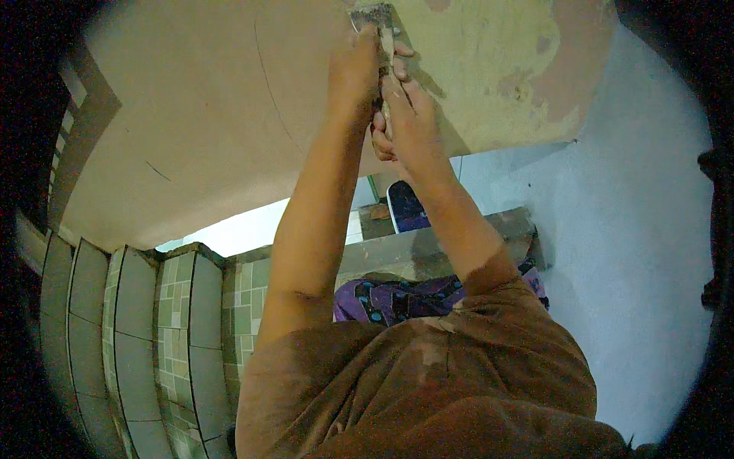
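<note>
Two-handed grip on a raised scraper (387, 40)

The left hand (356, 70) is closed on the scraper up near its broad grey blade (375, 12); the right hand (409, 115) is wrapped around the handle lower down. Set one above the other, they probably lend steadiness at full reach, the upper guiding the edge, the lower bracing.

The tool is at the top of the view, in front of a pinkish-beige plastered surface (214, 122), close to a yellowish patch (482, 65). Whether the blade touches is hard to tell.

Farther out, tiled stairs (172, 306) descend or climb at the left, and a pale blue wall (634, 229) stands at the right. Below the hands are a dark blue item with a white edge (407, 208), its kind unclear, purple patterned cloth (405, 300) and the wearer's brown shirt (428, 375).

No brand, label or writing can be read.
</note>
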Available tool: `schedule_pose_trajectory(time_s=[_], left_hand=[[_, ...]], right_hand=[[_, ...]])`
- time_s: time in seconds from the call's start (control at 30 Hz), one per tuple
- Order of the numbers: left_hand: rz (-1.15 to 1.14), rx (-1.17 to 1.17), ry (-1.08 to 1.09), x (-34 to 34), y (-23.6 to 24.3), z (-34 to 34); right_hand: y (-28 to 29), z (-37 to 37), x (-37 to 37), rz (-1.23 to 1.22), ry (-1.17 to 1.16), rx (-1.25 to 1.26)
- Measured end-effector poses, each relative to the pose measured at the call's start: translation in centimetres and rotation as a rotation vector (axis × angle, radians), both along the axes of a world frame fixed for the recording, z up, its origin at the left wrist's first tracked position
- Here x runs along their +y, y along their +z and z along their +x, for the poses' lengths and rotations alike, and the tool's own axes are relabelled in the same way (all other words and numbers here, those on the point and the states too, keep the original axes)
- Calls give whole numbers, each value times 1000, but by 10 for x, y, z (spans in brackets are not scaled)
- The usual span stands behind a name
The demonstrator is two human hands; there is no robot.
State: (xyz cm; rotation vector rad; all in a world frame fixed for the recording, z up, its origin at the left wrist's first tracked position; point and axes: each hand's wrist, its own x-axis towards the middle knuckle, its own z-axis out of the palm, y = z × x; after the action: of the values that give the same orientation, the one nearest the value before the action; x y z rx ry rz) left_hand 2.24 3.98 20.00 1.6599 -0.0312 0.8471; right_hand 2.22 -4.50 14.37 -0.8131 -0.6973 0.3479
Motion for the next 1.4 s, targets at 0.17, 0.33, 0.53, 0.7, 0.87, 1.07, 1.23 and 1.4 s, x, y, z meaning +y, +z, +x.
schedule_pose_trajectory(time_s=[0.17,0.33,0.53,0.7,0.87,1.07,1.23,1.4], left_hand=[[-97,56,5,3,-7,2],[25,-39,-2,8,3,4],[-7,-38,3,5,3,2],[21,-36,-20,7,4,3],[5,-57,-58,13,8,10],[-16,-37,-24,12,0,11],[6,10,-46,19,9,11],[28,-8,6,11,3,4]], right_hand=[[-1,-5,-1,-63,-11,70],[9,-2,4,-80,-71,68],[8,-6,0,-28,31,119],[7,-4,2,-4,10,96],[9,-1,4,28,24,59],[7,-3,2,-72,-19,102],[12,-1,7,2,19,112],[10,-8,2,12,46,96]])
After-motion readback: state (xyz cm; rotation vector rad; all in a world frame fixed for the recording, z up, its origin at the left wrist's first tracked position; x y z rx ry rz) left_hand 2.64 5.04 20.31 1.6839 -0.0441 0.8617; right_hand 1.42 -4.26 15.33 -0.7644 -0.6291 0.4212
